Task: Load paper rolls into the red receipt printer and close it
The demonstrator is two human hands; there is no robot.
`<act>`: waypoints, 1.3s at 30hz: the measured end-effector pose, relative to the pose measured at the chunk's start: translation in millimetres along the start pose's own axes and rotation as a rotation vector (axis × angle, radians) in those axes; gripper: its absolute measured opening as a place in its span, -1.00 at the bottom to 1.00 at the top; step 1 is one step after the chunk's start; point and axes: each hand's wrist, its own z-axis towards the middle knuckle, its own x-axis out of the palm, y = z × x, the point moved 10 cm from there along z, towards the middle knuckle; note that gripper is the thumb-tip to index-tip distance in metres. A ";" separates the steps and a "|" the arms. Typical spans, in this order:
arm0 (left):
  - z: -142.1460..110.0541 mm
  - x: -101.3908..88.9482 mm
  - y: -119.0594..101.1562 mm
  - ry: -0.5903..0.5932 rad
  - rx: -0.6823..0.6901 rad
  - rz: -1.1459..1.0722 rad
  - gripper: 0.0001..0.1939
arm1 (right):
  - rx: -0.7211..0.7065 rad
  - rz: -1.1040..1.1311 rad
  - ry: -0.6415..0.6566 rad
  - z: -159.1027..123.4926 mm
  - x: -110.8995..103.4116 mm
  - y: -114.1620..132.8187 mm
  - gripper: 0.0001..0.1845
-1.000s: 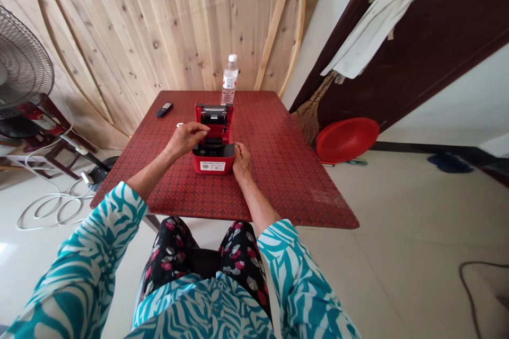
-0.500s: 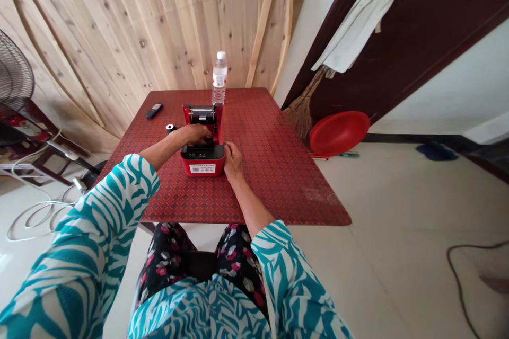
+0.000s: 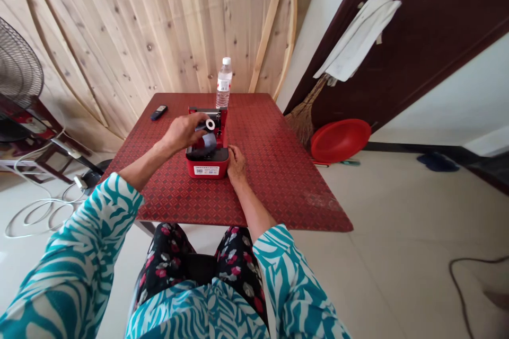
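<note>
A small red and black printer [image 3: 207, 170] stands on the table with its lid raised toward the far side. My left hand [image 3: 183, 132] is closed around a small paper roll [image 3: 210, 125], dark outside with a white ring at its end. The roll is above the printer's open compartment, and a dark loose strip [image 3: 209, 142] hangs below it. The bottom of the compartment is partly hidden. My right hand [image 3: 237, 164] grips the printer's right front corner, thumb along its side.
A water bottle [image 3: 224, 85] stands behind the printer on the red patterned table [image 3: 274, 180]. A dark phone-like device [image 3: 159, 112] lies at the back left. A fan [image 3: 18, 69] is at left; a red basin [image 3: 340, 140] and broom [image 3: 304, 114] are at right.
My left hand has come up out of the printer and now holds the roll, which lay on the table left of the printer. My right hand stays at the printer's side.
</note>
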 end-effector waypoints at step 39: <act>4.6 -39.9 167.6 0.108 -0.485 0.580 -0.79 | 0.031 -0.007 0.026 -1.5 -3.9 -2.2 -0.63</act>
